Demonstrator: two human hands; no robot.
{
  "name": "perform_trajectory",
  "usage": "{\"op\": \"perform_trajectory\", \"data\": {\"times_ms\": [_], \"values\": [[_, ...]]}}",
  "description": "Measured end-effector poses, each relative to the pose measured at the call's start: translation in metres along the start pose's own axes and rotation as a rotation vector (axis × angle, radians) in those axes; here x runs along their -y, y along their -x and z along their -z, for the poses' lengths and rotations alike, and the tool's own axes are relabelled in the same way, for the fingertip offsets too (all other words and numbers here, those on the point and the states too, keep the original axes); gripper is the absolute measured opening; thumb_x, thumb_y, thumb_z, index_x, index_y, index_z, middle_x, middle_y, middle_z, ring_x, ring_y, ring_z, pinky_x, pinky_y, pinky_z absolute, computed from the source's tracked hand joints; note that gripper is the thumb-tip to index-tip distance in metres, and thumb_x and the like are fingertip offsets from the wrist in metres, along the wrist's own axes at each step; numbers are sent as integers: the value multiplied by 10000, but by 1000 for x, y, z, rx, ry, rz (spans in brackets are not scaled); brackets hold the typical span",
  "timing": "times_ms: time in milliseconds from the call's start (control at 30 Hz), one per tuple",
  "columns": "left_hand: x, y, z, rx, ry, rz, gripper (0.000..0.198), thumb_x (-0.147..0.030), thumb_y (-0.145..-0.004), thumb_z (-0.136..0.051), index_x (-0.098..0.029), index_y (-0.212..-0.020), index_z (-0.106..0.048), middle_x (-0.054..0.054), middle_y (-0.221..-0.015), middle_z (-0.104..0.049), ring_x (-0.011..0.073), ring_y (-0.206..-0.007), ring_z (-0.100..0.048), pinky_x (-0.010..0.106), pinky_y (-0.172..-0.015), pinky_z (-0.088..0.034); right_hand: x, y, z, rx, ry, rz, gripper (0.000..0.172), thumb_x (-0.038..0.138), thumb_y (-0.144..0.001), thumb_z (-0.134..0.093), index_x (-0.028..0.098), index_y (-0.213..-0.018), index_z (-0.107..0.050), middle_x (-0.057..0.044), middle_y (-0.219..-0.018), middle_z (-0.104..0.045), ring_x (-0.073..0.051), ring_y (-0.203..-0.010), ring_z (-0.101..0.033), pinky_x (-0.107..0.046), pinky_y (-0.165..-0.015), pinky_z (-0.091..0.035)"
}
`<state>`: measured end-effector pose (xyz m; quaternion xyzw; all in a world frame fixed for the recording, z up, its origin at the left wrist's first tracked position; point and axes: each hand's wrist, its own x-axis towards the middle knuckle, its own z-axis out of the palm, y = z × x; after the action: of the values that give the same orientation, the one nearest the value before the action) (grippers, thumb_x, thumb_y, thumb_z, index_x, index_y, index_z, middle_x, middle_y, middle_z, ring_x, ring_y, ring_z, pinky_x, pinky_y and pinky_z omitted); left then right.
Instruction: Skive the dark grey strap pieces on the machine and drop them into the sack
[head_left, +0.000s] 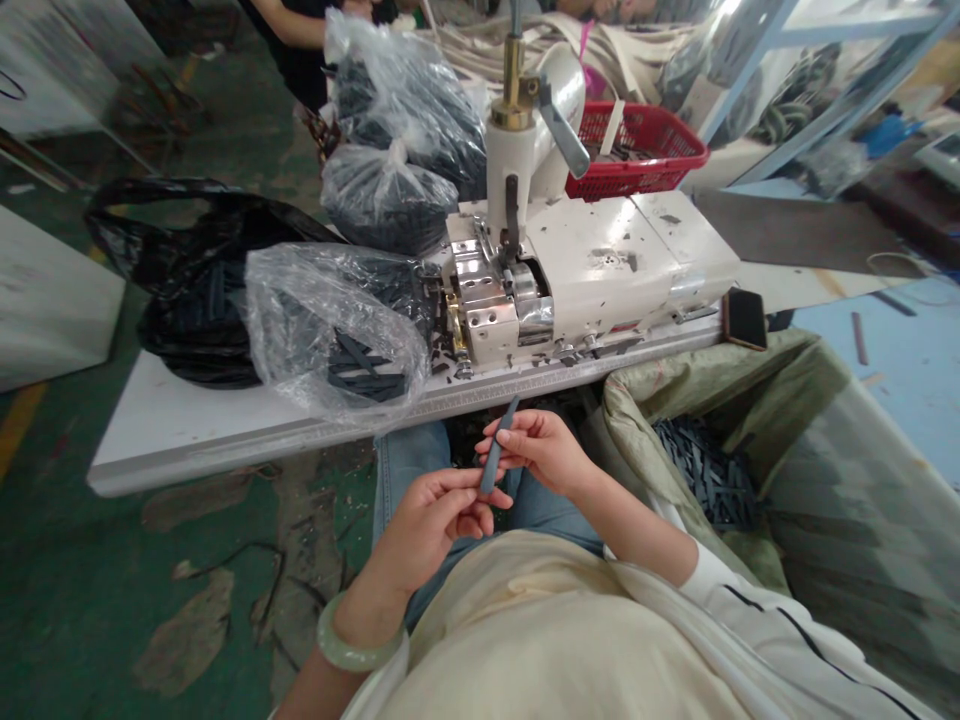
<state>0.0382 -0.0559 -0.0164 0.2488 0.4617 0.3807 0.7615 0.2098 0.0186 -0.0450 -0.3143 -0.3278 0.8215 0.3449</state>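
Observation:
A narrow dark blue-grey strip [493,462] with a tapered far end is held between my two hands, over my lap and in front of the table edge. My left hand [442,510] pinches its near end between thumb and fingers. Higher up, my right hand [541,447] grips the strip near its middle. Beyond them stands a white machine [600,270] with a shiny metal head [491,300]. An open clear plastic bag [300,320] left of the machine holds more dark strips [364,365].
On the left lies a black plastic bag [202,350]. Tied clear bags [390,190] stand behind. A red basket [645,160] and a phone [745,318] are by the machine. At right, a fabric-lined bin [795,370] contains dark strips. Another person's arm [292,22] shows at the top.

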Motion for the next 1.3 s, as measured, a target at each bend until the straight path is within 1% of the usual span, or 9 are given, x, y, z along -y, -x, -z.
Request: {"op": "perform_trajectory", "data": {"times_ms": [100,267,400,500,600,733,1133,1233,1300], "values": [[-1,0,-1,1,52,11,221,-174,-788,-631,-119,-968,-748,117,-828,-747,106,-564,-613,181,-501,-465,-1,-1,1,-7,6,4,282,343,-752,-760,138,-940,-714,-79,-877,-762,-143,-695,-723,-204,-609,-584],[-2,-1,-3,-3,85,24,207,-282,-808,-693,-112,-912,-747,91,-770,-731,79,-562,-602,143,-493,-457,-3,-1,3,7,3,38,243,330,-762,-757,160,-929,-705,-63,-871,-762,-134,-688,-718,-197,-609,-575],[1,-5,-4,-61,139,17,206,-246,-677,-822,-122,-825,-751,39,-672,-711,36,-505,-569,95,-476,-440,-1,2,2,100,-26,63,211,330,-791,-736,181,-932,-688,-50,-892,-754,-135,-745,-715,-211,-653,-571],[4,-8,-5,-163,157,10,221,-225,-592,-872,-134,-743,-739,41,-651,-727,54,-504,-608,101,-486,-477,1,5,0,140,-51,67,211,322,-799,-731,187,-952,-679,-44,-905,-749,-151,-830,-714,-244,-716,-574],[4,-8,-6,-198,145,17,240,-236,-601,-865,-132,-784,-750,82,-728,-758,97,-565,-668,135,-535,-531,1,5,0,105,-65,61,208,330,-804,-726,177,-937,-679,-44,-877,-751,-143,-807,-714,-240,-714,-574],[0,-3,-7,-163,145,11,246,-224,-639,-841,-129,-851,-761,105,-797,-769,115,-598,-691,144,-550,-546,0,3,3,83,-89,57,201,329,-806,-724,174,-925,-675,-43,-862,-751,-137,-786,-715,-212,-671,-569],[1,-7,-7,-183,113,26,238,-262,-636,-844,-134,-816,-757,88,-770,-767,111,-579,-684,138,-525,-536,-3,2,0,48,-34,31,244,374,-802,-717,165,-919,-672,-53,-861,-740,-139,-776,-703,-227,-673,-554],[3,-8,-8,-198,51,26,213,-285,-656,-827,-126,-777,-752,91,-770,-765,109,-574,-680,138,-520,-531,-2,-2,-6,50,21,32,273,417,-828,-676,154,-900,-669,-46,-787,-715,-128,-698,-680,-222,-621,-531],[4,-9,-7,-190,-1,23,214,-299,-685,-805,-126,-801,-754,94,-793,-766,116,-594,-686,146,-530,-535,4,-11,-8,29,63,67,304,444,-850,-637,142,-869,-665,2,-616,-629,-91,-533,-602,-184,-503,-460]]}}
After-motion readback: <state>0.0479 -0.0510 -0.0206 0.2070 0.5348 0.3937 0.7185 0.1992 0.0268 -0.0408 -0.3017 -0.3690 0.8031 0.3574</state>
